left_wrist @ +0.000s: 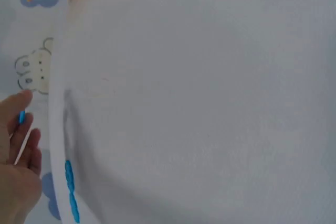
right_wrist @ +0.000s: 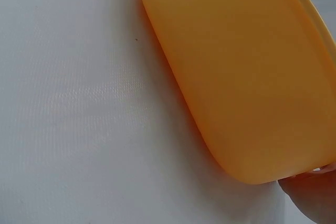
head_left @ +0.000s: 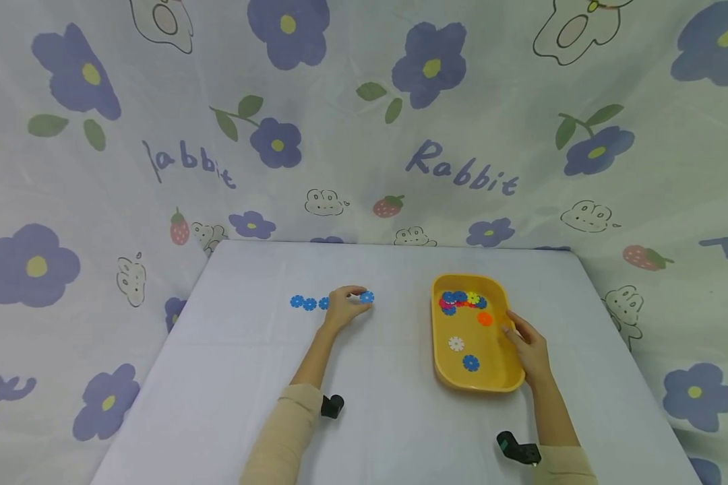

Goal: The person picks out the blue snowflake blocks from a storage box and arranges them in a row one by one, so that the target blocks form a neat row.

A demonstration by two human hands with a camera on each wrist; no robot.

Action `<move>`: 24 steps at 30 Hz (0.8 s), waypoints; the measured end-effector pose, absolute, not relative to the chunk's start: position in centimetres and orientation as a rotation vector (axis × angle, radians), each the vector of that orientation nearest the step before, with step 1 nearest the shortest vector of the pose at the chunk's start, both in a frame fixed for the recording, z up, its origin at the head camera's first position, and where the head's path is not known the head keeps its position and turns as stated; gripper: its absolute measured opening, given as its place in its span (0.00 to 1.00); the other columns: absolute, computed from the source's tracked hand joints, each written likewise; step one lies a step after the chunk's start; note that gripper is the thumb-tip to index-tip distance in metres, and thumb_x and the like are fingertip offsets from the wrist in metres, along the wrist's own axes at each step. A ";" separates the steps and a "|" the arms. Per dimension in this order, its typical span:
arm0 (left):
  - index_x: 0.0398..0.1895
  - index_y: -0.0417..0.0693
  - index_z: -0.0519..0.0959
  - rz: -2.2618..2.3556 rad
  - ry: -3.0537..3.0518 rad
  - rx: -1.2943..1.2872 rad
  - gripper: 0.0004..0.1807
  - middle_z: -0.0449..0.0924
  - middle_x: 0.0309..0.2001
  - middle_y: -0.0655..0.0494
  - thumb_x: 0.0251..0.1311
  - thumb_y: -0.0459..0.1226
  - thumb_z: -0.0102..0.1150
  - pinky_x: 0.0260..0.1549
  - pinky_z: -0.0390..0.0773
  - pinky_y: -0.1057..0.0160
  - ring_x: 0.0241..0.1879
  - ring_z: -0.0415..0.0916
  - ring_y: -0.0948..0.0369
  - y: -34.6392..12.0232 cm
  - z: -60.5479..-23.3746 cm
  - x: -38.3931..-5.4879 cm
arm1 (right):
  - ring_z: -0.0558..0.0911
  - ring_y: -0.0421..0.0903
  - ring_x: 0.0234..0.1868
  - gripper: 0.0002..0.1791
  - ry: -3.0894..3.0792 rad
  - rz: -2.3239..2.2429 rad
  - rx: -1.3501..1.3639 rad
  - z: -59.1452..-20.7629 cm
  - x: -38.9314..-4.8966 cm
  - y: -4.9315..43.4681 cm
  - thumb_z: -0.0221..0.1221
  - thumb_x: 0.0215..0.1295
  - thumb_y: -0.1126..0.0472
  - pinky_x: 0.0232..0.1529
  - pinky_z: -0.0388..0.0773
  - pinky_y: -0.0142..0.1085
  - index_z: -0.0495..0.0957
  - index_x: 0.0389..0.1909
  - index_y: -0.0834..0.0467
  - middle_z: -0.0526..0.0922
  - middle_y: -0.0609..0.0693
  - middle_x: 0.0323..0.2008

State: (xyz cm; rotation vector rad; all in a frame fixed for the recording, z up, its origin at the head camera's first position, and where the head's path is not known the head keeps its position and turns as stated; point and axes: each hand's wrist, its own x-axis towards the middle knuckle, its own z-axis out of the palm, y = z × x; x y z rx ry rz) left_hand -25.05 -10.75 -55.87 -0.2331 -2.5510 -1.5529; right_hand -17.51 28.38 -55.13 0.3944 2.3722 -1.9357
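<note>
My left hand (head_left: 344, 308) pinches a blue snowflake disc (head_left: 367, 297) between thumb and fingers, above the table's middle. In the left wrist view, the edge of that blue disc (left_wrist: 21, 117) shows between the fingertips. Just left of the hand, a row of blue snowflake discs (head_left: 309, 304) lies on the cloth, its right end partly hidden by the hand. My right hand (head_left: 530, 347) grips the right rim of a yellow tray (head_left: 476, 382), thumb on the inner side. Blue, red and yellow discs (head_left: 459, 297) cluster at the tray's far end.
Loose in the tray are an orange disc (head_left: 484, 318), a white disc (head_left: 456, 343) and another blue disc (head_left: 470, 363). A white cloth (head_left: 236, 397) covers the table. Behind it hangs a flower-and-rabbit curtain (head_left: 352, 135). Black wrist cameras (head_left: 334, 406) sit by both sleeves.
</note>
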 end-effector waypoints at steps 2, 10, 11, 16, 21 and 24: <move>0.42 0.36 0.82 -1.544 -2.603 -0.194 0.18 0.82 0.44 0.42 0.46 0.31 0.70 0.50 0.73 0.49 0.48 0.75 0.47 -11.3 -56.1 -25.2 | 0.49 0.51 0.73 0.33 2.373 -1.935 0.392 -55.1 -17.5 28.4 0.53 0.67 0.48 0.66 0.56 0.40 0.59 0.70 0.56 0.51 0.54 0.73; 0.42 0.37 0.82 -1.431 -2.727 -0.182 0.18 0.81 0.44 0.41 0.45 0.31 0.70 0.50 0.75 0.51 0.47 0.76 0.47 -13.2 -56.6 -25.6 | 0.48 0.51 0.73 0.34 2.374 -1.932 0.393 -55.1 -17.5 28.3 0.54 0.67 0.48 0.66 0.56 0.40 0.59 0.70 0.56 0.52 0.54 0.73; 0.42 0.37 0.82 -1.410 -2.738 -0.186 0.18 0.81 0.44 0.41 0.44 0.31 0.70 0.50 0.74 0.51 0.47 0.76 0.47 -13.4 -56.7 -25.6 | 0.49 0.52 0.73 0.34 2.379 -1.929 0.389 -55.1 -17.5 28.4 0.54 0.67 0.48 0.66 0.57 0.40 0.59 0.69 0.56 0.52 0.54 0.73; 0.40 0.36 0.82 -1.359 -2.767 -0.212 0.18 0.82 0.43 0.42 0.42 0.30 0.71 0.52 0.74 0.53 0.48 0.77 0.48 -13.9 -57.1 -25.9 | 0.51 0.54 0.72 0.34 2.408 -1.919 0.357 -55.3 -17.4 28.5 0.53 0.67 0.47 0.64 0.60 0.35 0.59 0.69 0.57 0.52 0.55 0.72; 0.40 0.35 0.83 -1.346 -2.798 -0.257 0.18 0.82 0.41 0.43 0.42 0.30 0.71 0.52 0.73 0.53 0.47 0.77 0.48 -14.2 -57.0 -26.1 | 0.51 0.54 0.72 0.34 2.412 -1.923 0.352 -55.4 -17.4 28.5 0.53 0.67 0.48 0.64 0.60 0.34 0.59 0.69 0.57 0.52 0.56 0.72; 0.39 0.37 0.83 -1.299 -2.836 -0.287 0.18 0.82 0.40 0.45 0.41 0.31 0.72 0.53 0.72 0.52 0.46 0.76 0.49 -14.3 -56.8 -26.1 | 0.50 0.53 0.73 0.34 2.411 -1.918 0.354 -55.4 -17.5 28.5 0.53 0.67 0.48 0.65 0.58 0.37 0.59 0.70 0.57 0.52 0.55 0.73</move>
